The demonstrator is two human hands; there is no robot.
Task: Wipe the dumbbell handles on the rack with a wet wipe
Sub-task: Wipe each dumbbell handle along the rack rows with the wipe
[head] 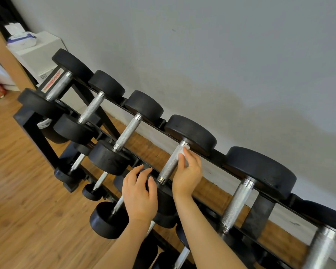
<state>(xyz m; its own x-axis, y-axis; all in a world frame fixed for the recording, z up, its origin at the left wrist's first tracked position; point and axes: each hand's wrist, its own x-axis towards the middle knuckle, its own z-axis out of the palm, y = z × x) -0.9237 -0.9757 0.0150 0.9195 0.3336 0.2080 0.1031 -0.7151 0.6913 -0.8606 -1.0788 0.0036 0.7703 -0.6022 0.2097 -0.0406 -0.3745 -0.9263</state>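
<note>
The black dumbbell rack [37, 131] stands along the grey wall [221, 55], and its top tier carries a row of dumbbells with black round heads and knurled steel handles. The step in hand is the wiping of the fourth dumbbell [190, 133] from the left on this tier. The right hand [187, 171] lies against the knurled handle [170, 164] near its far end, close to the head, and its fingers press a small white wet wipe [183, 152] onto the steel; most of the wipe is hidden under the fingers. The left hand [139, 193] is over the near head of the same dumbbell, fingers spread and slightly bent; it seems to steady the weight, but I cannot tell if it really touches. I judge that the next move calls for sliding the wipe down the handle toward the near collar, with some turning around the bar, then going on to the next handle [237, 202] on the right
</note>
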